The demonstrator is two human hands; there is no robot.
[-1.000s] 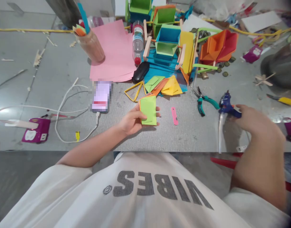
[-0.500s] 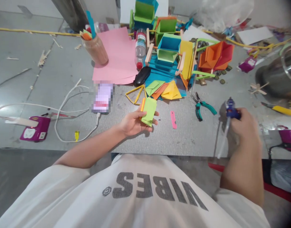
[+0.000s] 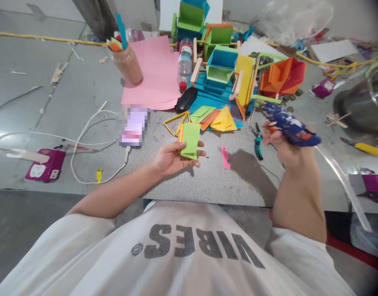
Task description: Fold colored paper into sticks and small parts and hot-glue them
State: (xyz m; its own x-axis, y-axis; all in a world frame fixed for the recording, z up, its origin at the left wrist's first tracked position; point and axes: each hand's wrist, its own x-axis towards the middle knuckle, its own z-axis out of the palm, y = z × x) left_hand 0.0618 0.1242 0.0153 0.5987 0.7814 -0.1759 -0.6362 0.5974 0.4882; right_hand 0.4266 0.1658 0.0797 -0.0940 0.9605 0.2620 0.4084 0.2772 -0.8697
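Between the thumb and fingers of my left hand (image 3: 172,158) is a folded green paper piece (image 3: 190,140), with an orange-yellow edge along its left side. My right hand (image 3: 281,146) grips a blue glue gun (image 3: 289,124), raised over the table, a long clear glue stick (image 3: 346,183) trailing from its back end. Just beyond the left hand lie a yellow triangular frame (image 3: 176,123) and folded green, orange and yellow papers (image 3: 224,119). A pink folding cutter (image 3: 225,158) rests between the hands. Teal-handled pliers (image 3: 258,148) are partly hidden by the right hand.
At the back stand colourful paper box assemblies (image 3: 220,63) with wooden sticks, beside a plastic bottle (image 3: 185,61). A jar (image 3: 127,65) sits on pink sheets (image 3: 155,70). Left are a charging phone (image 3: 134,125), its white cable and a purple socket block (image 3: 47,166). A metal pot (image 3: 361,100) stands right.
My right hand has lifted the glue gun off the table's right side and swung it up and left, turning it around. My left hand keeps the green paper, nearly in place.
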